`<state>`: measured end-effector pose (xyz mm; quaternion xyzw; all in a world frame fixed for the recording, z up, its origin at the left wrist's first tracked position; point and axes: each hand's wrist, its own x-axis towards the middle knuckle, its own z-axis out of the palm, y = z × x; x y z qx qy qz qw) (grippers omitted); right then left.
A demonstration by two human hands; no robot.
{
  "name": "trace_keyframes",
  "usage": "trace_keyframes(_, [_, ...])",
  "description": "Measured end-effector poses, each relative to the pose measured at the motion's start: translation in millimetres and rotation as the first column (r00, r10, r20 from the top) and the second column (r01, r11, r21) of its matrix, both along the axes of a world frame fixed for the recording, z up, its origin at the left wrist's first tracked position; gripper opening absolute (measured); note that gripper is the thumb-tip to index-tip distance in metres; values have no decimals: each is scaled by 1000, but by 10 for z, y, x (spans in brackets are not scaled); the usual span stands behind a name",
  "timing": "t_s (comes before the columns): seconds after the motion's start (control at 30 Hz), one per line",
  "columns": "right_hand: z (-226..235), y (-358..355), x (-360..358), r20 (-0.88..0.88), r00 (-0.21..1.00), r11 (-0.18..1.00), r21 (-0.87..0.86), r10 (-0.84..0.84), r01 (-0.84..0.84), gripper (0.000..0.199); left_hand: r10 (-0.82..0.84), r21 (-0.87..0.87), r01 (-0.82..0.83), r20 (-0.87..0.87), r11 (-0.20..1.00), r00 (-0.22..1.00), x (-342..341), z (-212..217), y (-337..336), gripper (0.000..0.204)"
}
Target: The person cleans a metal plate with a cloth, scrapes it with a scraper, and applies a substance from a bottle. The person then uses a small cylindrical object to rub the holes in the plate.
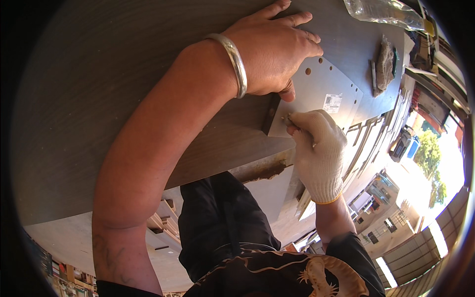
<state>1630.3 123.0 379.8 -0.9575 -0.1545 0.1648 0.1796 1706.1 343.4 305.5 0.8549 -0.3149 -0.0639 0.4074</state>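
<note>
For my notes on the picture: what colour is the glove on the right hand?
The glove is off-white knit with a yellow cuff edge; the head view shows it.

I see a white knit glove (320, 157), a silver bangle (234, 60), a pale grey panel (320, 84), a dark wood-grain board (114, 84).

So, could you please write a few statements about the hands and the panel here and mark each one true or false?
1. The left hand is bare and wears a silver bangle at the wrist. True.
2. The right hand is bare. False: it wears a white knit glove.
3. The left hand presses flat on the grey drilled panel. True.
4. The right hand grips a hammer. False: its fingertips pinch a small fitting at the panel's edge.
5. The clear plastic bag lies under the left hand. False: it lies apart, farther along the board.
</note>
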Motion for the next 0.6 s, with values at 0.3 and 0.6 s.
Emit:
trace_keyframes(0.3, [-37, 33, 18, 13, 999, 996, 71, -49, 48, 18, 22, -10, -22, 14, 1000, 1000, -11, -30, -17, 74])
trace_keyframes(0.6, [-20, -44, 42, -2, 999, 999, 33, 40, -40, 15, 4, 3, -4, 21, 1000, 1000, -10, -28, -17, 73])
